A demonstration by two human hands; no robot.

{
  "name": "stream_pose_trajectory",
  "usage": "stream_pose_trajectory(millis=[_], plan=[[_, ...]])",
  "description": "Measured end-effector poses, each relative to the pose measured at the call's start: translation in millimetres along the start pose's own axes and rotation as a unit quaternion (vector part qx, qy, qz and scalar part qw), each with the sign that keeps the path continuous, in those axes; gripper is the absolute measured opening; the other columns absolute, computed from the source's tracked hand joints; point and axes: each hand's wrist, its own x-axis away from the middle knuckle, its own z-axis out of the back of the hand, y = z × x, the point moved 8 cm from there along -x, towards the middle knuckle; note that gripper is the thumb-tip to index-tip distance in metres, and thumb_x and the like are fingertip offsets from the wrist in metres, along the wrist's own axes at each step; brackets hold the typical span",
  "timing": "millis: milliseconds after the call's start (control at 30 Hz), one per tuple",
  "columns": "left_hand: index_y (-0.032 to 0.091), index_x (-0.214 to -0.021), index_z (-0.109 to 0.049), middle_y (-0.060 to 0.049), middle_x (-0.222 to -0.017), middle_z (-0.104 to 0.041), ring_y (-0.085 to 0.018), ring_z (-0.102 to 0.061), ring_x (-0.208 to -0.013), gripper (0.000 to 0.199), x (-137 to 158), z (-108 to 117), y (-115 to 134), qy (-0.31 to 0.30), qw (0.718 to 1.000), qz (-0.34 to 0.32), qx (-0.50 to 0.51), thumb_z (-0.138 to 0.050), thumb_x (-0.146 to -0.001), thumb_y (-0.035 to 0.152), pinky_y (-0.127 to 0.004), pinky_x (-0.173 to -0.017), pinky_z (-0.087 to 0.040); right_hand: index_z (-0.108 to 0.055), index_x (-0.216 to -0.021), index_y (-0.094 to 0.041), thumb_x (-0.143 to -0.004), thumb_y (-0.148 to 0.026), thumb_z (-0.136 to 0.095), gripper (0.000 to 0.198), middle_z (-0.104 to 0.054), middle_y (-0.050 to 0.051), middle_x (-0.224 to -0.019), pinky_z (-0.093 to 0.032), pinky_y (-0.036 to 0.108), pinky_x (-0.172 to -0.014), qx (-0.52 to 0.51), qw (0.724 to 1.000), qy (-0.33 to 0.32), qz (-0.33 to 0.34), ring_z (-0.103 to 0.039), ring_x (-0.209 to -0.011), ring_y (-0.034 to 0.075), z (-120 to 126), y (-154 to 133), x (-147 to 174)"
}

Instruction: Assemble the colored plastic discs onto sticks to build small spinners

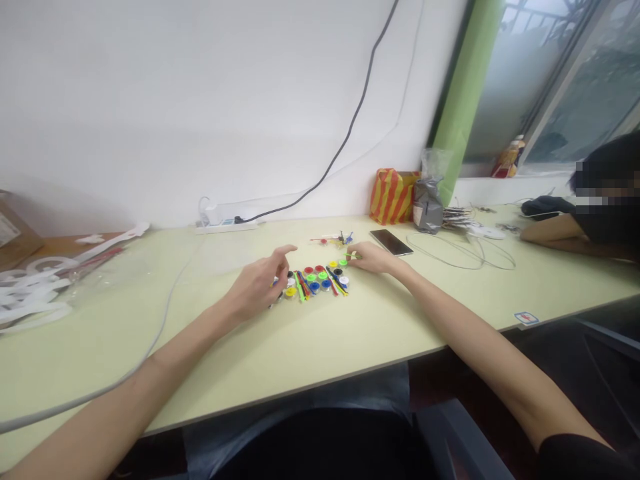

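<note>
Small round plastic pieces (pixel 315 287) in red, green, blue, yellow, white and black lie grouped on the table, with thin coloured sticks (pixel 302 285) between them. Over the group's left end hovers my left hand (pixel 257 283), index finger stretched out and the others loosely bent; I see nothing held in it. At the right end my right hand (pixel 369 257) has its fingertips pinched on a small green plastic piece (pixel 354 255), just above a green disc. Behind the group lie a few more small pieces (pixel 324 241), red, yellow and blue.
A phone (pixel 391 242) lies right of my right hand, near a looped thin cable (pixel 483 257). Farther back stand a striped bag (pixel 391 197) and a grey bag (pixel 428 205). A power strip (pixel 227 227) lies by the wall. White strips (pixel 35 293) cover the left end. Another person leans at right.
</note>
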Motion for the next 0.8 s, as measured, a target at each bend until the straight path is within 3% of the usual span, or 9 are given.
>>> stream_pose_trajectory(millis=[167, 333, 467, 633, 800], plan=[[0.025, -0.141, -0.034, 0.001, -0.085, -0.060, -0.015, -0.056, -0.069, 0.045, 0, 0, 0, 0.000, 1.000, 0.001, 0.000, -0.039, -0.096, 0.021, -0.026, -0.069, -0.042, -0.070, -0.094, -0.016, -0.087, -0.020, -0.063, 0.011, -0.073, 0.013, -0.098, -0.043, 0.028, -0.071, 0.013, 1.000, 0.002, -0.025, -0.065, -0.087, 0.024, 4, 8, 2], [0.025, -0.141, -0.034, 0.001, -0.087, -0.060, -0.014, -0.055, -0.070, 0.046, 0, -1, 0, -0.005, 1.000, -0.002, 0.000, -0.040, -0.095, 0.020, -0.026, -0.071, -0.043, -0.063, -0.101, -0.015, -0.092, -0.021, -0.055, 0.014, -0.070, 0.005, -0.066, -0.044, 0.026, -0.052, -0.102, 0.987, -0.043, -0.113, -0.061, -0.052, 0.017, -2, 17, 8], [0.024, -0.141, -0.034, 0.001, -0.087, -0.059, -0.014, -0.054, -0.070, 0.047, 0, -2, -1, -0.006, 1.000, -0.003, 0.002, -0.040, -0.095, 0.020, -0.026, -0.071, -0.042, -0.058, -0.103, -0.016, -0.096, -0.027, -0.052, 0.014, -0.068, 0.003, -0.060, -0.043, 0.023, -0.043, -0.149, 0.975, -0.067, -0.152, -0.061, -0.044, 0.016, -1, 16, 14], [0.024, -0.141, -0.034, 0.001, -0.086, -0.059, -0.014, -0.054, -0.069, 0.046, -1, -1, 0, -0.002, 1.000, -0.004, 0.001, -0.039, -0.096, 0.020, -0.026, -0.070, -0.042, -0.058, -0.090, -0.016, -0.090, -0.017, -0.059, 0.001, -0.070, 0.004, -0.065, -0.046, 0.021, -0.048, -0.127, 0.980, -0.091, -0.126, -0.062, -0.047, 0.014, 5, 12, 17], [0.024, -0.141, -0.035, 0.002, -0.085, -0.058, -0.014, -0.053, -0.068, 0.046, 0, -1, 0, -0.005, 1.000, -0.003, -0.001, -0.039, -0.095, 0.020, -0.025, -0.069, -0.042, -0.061, -0.082, -0.015, -0.085, -0.013, -0.063, 0.004, -0.068, 0.003, -0.068, -0.044, 0.020, -0.049, -0.098, 0.983, -0.122, -0.099, -0.060, -0.051, 0.012, 3, 12, 16]])
